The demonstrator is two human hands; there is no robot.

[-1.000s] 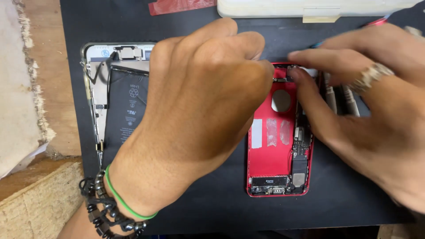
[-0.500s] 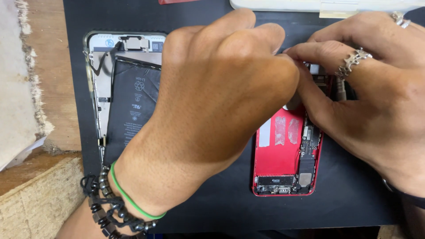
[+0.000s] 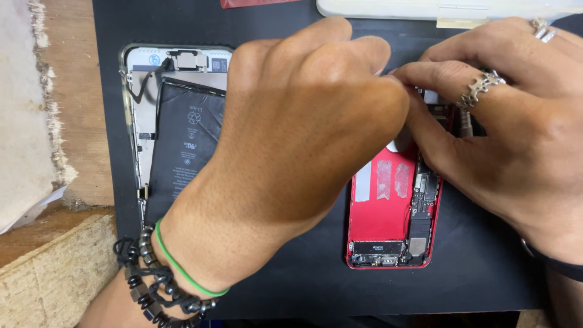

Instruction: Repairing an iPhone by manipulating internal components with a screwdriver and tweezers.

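Note:
An opened red phone housing (image 3: 388, 218) lies on a black mat (image 3: 291, 285), with its circuit board and bottom connector showing. My left hand (image 3: 297, 140) arches over its upper part with fingers curled, hiding what is under the fingertips. My right hand (image 3: 504, 127), wearing rings, pinches at the housing's top edge, and its fingertips meet those of the left hand. Whether either hand grips a tool or a small part is hidden. To the left lies the detached screen assembly (image 3: 152, 109) face down, with a black battery (image 3: 185, 146) resting on it.
A white flat object (image 3: 425, 7) lies along the mat's far edge, with a red scrap (image 3: 255, 3) beside it. Rough wooden boards (image 3: 48, 267) and a pale cloth (image 3: 21, 121) border the mat on the left.
Both hands have stayed over the top of the red housing. The view has shifted slightly, so the phone parts sit a little lower and further right in the picture.

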